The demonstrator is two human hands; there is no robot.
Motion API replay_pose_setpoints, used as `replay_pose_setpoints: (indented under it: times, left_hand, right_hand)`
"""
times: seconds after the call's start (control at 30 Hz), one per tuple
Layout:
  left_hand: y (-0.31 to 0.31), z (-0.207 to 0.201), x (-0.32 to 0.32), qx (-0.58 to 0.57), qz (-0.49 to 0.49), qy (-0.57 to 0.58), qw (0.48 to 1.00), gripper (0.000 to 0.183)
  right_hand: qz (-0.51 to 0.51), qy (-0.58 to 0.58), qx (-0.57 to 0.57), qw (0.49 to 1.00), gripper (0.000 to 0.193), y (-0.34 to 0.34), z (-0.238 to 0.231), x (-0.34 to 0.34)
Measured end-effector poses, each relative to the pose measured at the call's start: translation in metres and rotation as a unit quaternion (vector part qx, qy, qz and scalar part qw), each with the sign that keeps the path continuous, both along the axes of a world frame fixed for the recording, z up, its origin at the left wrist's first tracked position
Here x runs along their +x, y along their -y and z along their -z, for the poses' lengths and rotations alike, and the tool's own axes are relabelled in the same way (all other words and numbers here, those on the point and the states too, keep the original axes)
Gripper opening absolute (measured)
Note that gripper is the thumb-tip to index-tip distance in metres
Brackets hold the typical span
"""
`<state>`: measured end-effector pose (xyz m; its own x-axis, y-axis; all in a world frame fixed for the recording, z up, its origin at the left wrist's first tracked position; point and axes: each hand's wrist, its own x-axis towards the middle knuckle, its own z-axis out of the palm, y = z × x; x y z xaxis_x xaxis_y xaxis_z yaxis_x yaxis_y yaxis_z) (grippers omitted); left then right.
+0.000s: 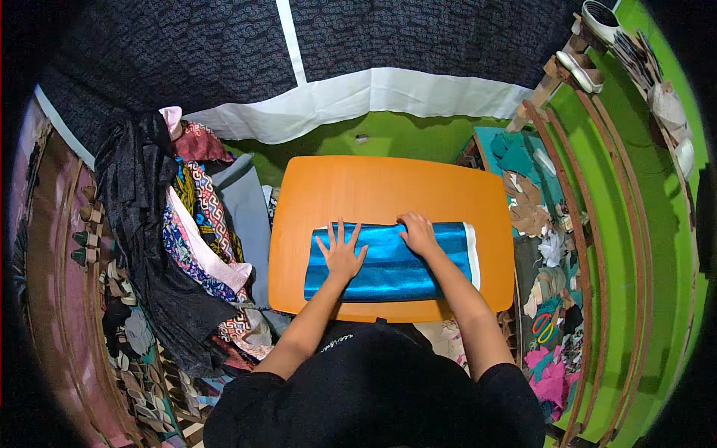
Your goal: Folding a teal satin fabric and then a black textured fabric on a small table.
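Note:
A folded piece of shiny blue fabric (396,276) with a white strip along its right edge lies on an orange table (366,187). My left hand (343,256) is spread flat on the left part of the fabric, its fingertips near the far edge. Over the far edge, right of the middle, rests my right hand (420,233). Its fingers are slightly bent, with the thumb apart on the blue surface. Neither hand lifts the fabric.
Draped black cloth (142,194) and patterned fabrics (209,201) hang at the left. Wooden racks (597,172) line the right wall. Scissors with coloured handles (545,327) lie among fabric scraps (553,246) there. A dark curtain (418,37) with a white border hangs behind.

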<state>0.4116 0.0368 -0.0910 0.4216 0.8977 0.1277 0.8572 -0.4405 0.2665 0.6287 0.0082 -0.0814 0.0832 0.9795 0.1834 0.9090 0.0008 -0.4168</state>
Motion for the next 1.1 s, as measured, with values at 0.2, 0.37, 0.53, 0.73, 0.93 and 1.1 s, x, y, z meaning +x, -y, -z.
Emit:
replay_pose_setpoints:
  times: [0.2,0.37,0.53,0.73,0.93,1.1]
  left_hand:
    - [-0.002,0.018,0.001,-0.027,0.000,0.001,1.000,0.058]
    - [-0.020,0.004,0.006,0.027,0.047,-0.006,0.999,0.051]
    - [-0.041,0.002,0.008,0.012,0.111,-0.010,0.994,0.041]
    - [-0.040,-0.007,0.016,0.021,0.123,0.003,0.992,0.034]
    - [-0.034,-0.053,0.020,0.129,0.227,0.083,0.962,0.028]
    - [-0.039,-0.112,-0.001,0.204,0.087,0.206,0.953,0.044]
  right_hand:
    - [0.027,0.064,-0.161,0.985,0.049,0.003,0.001,-0.011]
    - [0.012,0.069,-0.230,0.971,0.061,-0.003,-0.004,-0.012]
    - [0.036,0.087,-0.221,0.971,0.070,-0.002,-0.003,-0.028]
    - [-0.023,0.096,-0.230,0.968,0.068,-0.015,-0.010,-0.035]
    - [-0.073,0.040,-0.298,0.951,0.045,-0.035,-0.056,-0.019]
    - [-0.115,-0.040,-0.251,0.960,0.039,-0.041,-0.098,0.006]
